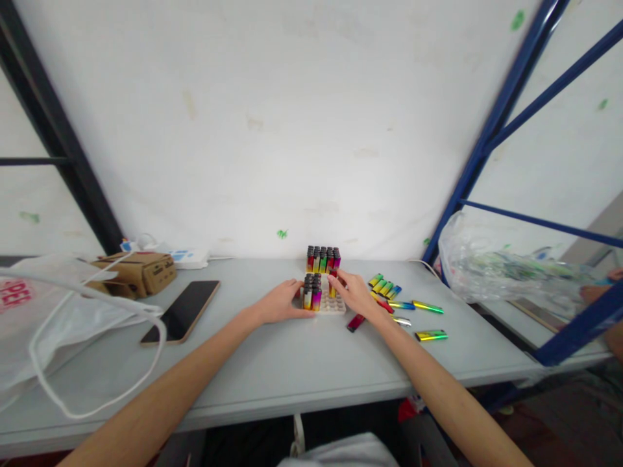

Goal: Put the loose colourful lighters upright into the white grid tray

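A pale tray with round holes (335, 306) lies on the desk in front of me, its left part filled with upright lighters (312, 293). My left hand (282, 302) grips the left side of that tray, thumb along the front and fingers behind. Over the tray's right part, my right hand (354, 292) pinches one upright lighter (333, 285), red and yellow with a dark top. Just behind stands a block of several multicoloured lighters (323, 259). To the right of my right hand, several shiny lighters (430, 335) lie loose on the desk, with a dark red one (355, 322) beside my wrist.
On the left are a phone (182, 311), a cardboard box (141, 272), a white plastic bag (43, 324) and a white cable (92, 412). Blue shelf posts (487, 143) and a clear plastic bag (506, 266) stand on the right. Part of another person shows at the right edge.
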{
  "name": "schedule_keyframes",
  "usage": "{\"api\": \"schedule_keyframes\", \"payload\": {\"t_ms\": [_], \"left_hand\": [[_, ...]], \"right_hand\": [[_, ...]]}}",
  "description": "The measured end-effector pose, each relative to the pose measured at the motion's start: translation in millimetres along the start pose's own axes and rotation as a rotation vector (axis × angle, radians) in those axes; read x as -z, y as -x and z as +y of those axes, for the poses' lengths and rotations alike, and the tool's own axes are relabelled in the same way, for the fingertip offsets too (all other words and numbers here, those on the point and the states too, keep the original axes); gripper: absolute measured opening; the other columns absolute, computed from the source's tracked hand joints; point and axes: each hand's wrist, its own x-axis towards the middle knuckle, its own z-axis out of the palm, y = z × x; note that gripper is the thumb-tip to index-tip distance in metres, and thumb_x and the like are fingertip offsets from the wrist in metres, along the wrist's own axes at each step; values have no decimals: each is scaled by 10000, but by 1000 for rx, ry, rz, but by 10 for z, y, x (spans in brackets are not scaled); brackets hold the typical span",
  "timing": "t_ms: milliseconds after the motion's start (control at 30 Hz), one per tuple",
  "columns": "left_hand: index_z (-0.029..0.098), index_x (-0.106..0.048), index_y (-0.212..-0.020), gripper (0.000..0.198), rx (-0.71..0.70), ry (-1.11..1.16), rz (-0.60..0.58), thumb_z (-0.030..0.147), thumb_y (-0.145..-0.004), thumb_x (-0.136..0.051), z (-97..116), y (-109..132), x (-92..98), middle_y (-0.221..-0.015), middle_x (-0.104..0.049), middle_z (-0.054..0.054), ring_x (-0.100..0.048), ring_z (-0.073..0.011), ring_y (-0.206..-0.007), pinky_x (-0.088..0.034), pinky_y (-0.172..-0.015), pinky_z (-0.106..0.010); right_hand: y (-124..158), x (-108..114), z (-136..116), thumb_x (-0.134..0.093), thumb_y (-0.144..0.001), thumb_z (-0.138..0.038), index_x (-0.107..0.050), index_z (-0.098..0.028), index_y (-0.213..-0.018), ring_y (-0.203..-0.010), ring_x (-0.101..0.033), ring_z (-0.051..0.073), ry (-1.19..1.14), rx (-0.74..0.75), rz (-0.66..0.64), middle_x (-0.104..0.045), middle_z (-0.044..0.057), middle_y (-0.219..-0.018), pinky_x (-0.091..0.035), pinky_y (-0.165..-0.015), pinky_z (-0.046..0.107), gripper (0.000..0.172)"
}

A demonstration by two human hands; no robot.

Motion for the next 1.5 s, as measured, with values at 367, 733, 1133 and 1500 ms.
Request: {"api": "schedule_keyframes", "payload": {"t_ms": [367, 733, 1133, 1500], "left_hand": [[192, -678, -1108, 685, 1, 52, -26, 762, -731, -731, -57, -6, 2, -948, -613, -59, -613, -275, -878, -494, -796, -362], [193, -671, -1110, 675, -11, 27, -10, 753, -738, -732, -45, 1, 6, -926, -611, -54, -603, -268, -866, -481, -770, -353], [185, -660, -1067, 647, -5, 0, -21, 748, -752, -719, -37, -2, 2, -950, -617, -68, -609, -276, -881, -490, -769, -358], [194, -656, -1100, 647, 5, -11, -38, 740, -757, -710, -34, -4, 11, -958, -614, -63, -613, -279, -896, -491, -785, -358]], "right_hand": [[-12, -104, 121, -534, -1045, -329, -601, -172, -1052, -868, -627, 204, -3, 122, -105, -695, 90, -985, -473, -825, 310, 171], [-29, -178, 211, -553, -1022, -224, -603, -167, -1065, -955, -637, 232, 45, 164, -208, -697, 116, -1046, -506, -906, 357, 87], [-48, 124, 313, -373, -1100, -340, -677, -168, -1117, -1005, -640, 216, 169, 30, -139, -712, 111, -1061, -456, -954, 322, 350], [41, 349, 647, -458, -1038, -299, -735, -119, -1164, -1162, -660, 326, 540, -443, -277, -696, 230, -1244, -464, -992, 410, 354]]}}
